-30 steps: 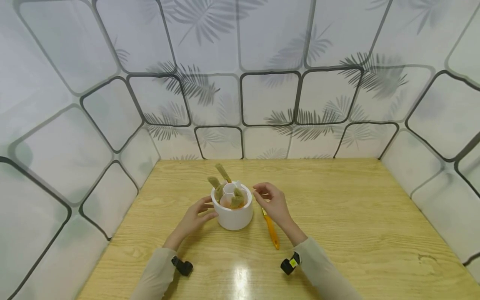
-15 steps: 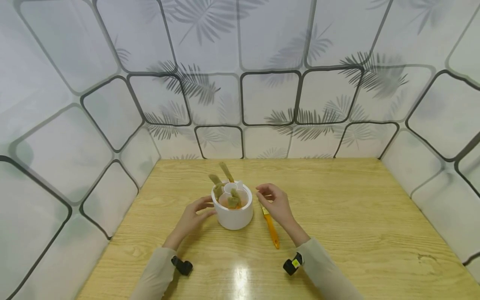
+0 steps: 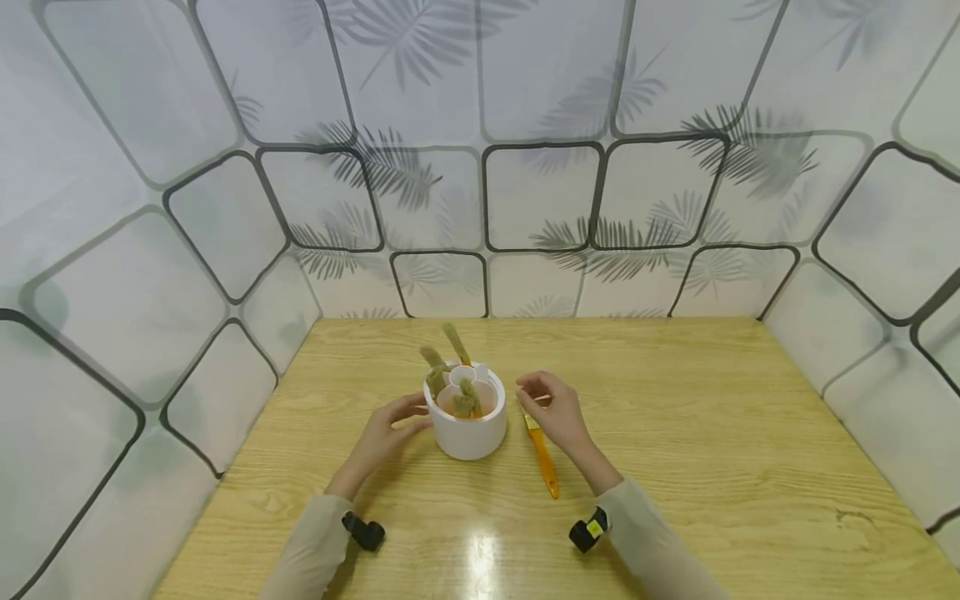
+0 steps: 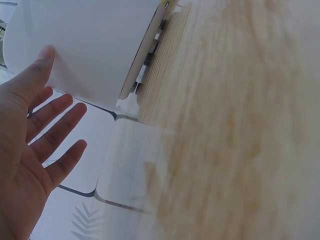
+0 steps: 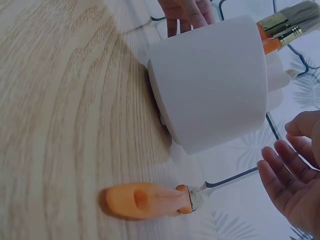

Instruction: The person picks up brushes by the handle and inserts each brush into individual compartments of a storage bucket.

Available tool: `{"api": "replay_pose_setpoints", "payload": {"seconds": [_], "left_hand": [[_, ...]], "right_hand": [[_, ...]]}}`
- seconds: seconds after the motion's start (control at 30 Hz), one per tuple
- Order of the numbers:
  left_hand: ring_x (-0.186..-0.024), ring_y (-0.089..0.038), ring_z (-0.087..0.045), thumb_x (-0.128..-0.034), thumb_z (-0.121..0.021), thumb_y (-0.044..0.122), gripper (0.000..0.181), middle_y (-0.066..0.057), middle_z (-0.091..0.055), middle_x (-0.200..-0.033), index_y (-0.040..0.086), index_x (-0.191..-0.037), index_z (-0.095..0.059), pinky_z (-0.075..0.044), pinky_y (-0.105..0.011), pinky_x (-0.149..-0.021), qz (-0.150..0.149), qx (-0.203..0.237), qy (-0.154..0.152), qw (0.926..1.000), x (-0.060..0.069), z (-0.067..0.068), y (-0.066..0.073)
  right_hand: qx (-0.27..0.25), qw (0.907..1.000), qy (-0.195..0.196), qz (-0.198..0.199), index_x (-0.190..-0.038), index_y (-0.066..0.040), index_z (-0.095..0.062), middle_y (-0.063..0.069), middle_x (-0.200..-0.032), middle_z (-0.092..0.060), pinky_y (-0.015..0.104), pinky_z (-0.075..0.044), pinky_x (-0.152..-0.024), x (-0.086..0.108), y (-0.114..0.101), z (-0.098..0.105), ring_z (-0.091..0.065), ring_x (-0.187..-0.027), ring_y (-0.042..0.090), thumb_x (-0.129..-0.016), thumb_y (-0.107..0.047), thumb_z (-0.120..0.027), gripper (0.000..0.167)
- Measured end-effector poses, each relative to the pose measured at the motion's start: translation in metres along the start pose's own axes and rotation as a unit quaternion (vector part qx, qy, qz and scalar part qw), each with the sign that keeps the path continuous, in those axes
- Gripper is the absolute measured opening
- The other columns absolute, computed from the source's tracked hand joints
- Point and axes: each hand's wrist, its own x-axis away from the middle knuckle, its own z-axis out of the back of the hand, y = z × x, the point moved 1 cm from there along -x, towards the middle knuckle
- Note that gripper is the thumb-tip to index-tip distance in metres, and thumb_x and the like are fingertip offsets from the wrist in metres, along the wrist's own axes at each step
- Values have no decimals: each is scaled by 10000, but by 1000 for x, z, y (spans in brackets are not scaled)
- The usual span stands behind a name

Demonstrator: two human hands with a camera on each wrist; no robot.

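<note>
A white round holder stands on the table, with several paintbrushes in it, bristles up. Its inner part has a white central tube. My left hand is at the holder's left side, fingers extended; in the left wrist view the thumb tip appears to touch the white wall. To the right of the holder, apart from it, my right hand hovers with relaxed fingers and nothing in them. An orange-handled paintbrush lies on the table below that hand, its bristle end partly hidden by it.
The light wood table runs back to a patterned white wall covering, which also rises on both sides. Black wrist cameras sit on both sleeves.
The brushes inside the holder have turned a little, the rear ones going right and the front one left. My right hand has drifted slightly right, away from the holder. My left hand barely moved.
</note>
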Motion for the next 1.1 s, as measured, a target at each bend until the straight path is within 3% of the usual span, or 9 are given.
{"api": "replay_pose_setpoints", "payload": {"seconds": [0.43, 0.6, 0.77, 1.1], "left_hand": [[-1079, -449, -556, -856, -655, 88, 465, -231, -536, -1274, -8, -1287, -511, -432, -601, -929, 224, 49, -192, 9996, 0, 0, 1], [-1088, -448, -551, -853, -657, 84, 482, -235, -523, -1289, -10, -1299, -498, -428, -602, -934, 242, 35, -233, 9994, 0, 0, 3], [-1088, -437, -555, -850, -663, 91, 499, -233, -515, -1299, -11, -1306, -489, -422, -601, -944, 228, -13, -265, 9994, 1, 0, 3], [-1105, -436, -542, -852, -666, 113, 524, -220, -496, -1325, 4, -1325, -471, -391, -615, -969, 291, -7, -384, 9988, 0, -1, 3]], "right_hand": [[521, 9975, -134, -454, -946, -37, -673, 45, -824, -649, 208, -523, -629, 4, 10, 1, -587, -712, 146, -849, -164, -683, 160], [859, 9929, -511, -639, -888, -96, -658, 26, -805, -644, 206, -500, -612, 6, 15, 4, -564, -690, 127, -846, -191, -688, 107], [1029, 9858, -972, -905, -865, -91, -636, 8, -782, -628, 196, -472, -551, 9, 19, 7, -532, -654, 107, -838, -209, -697, 135], [1057, 9813, -1236, -1030, -841, -88, -637, 3, -732, -607, 207, -472, -542, 12, 23, 7, -533, -634, 110, -823, -204, -709, 138]]}}
